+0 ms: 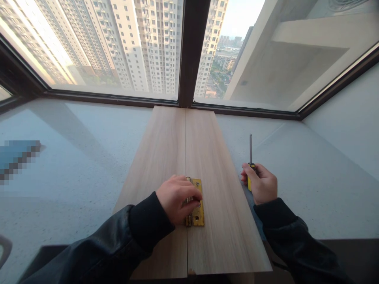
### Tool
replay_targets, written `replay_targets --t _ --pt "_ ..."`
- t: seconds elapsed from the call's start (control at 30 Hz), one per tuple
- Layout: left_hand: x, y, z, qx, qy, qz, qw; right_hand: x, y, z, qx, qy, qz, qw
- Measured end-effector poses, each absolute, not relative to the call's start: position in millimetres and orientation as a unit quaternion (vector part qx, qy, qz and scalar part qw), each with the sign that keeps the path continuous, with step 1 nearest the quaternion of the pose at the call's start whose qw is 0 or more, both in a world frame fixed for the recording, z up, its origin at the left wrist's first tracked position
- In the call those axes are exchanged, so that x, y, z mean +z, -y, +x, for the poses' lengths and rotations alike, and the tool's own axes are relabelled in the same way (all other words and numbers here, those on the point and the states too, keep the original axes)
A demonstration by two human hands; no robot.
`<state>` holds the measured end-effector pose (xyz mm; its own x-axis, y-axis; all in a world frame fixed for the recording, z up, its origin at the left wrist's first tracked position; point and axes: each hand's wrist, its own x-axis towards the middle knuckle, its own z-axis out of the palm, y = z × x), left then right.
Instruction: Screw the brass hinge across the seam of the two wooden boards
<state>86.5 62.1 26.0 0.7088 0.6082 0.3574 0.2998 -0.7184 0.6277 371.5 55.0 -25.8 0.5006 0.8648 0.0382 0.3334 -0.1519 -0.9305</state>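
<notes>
Two pale wooden boards, the left board (167,138) and the right board (219,169), lie side by side with a thin seam between them. A brass-coloured hinge (197,219) sits across that seam, its right leaf on the right board. My left hand (179,199) covers the hinge's left side, thumb and fingertips pinched over the middle of the right leaf; whatever is between them is too small to make out. A screw head shows near the leaf's top, and a hole lower down. To the right of the boards, my right hand (263,183) grips a screwdriver (250,152) with a yellow-and-black handle, its tip pointing away from me.
Beneath the boards is a white speckled sill (79,157). Its far side meets a dark window frame (192,55), which the boards' far ends nearly reach. A pixelated blue object (17,156) lies at the left. A white wall (349,110) rises on the right.
</notes>
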Motion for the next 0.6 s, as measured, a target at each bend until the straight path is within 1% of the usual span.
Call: replay_targets --t 0.2,0.6 --pt "28.7 -61.5 87.2 0.243 -0.24 0.908 0.244 -23.8 -54.0 368.9 0.262 0.427 -0.714 0.489" --pt "32.6 -60.5 87.6 0.244 -0.219 0.92 0.215 -22.7 -53.8 367.8 0.261 0.434 -0.709 0.49"
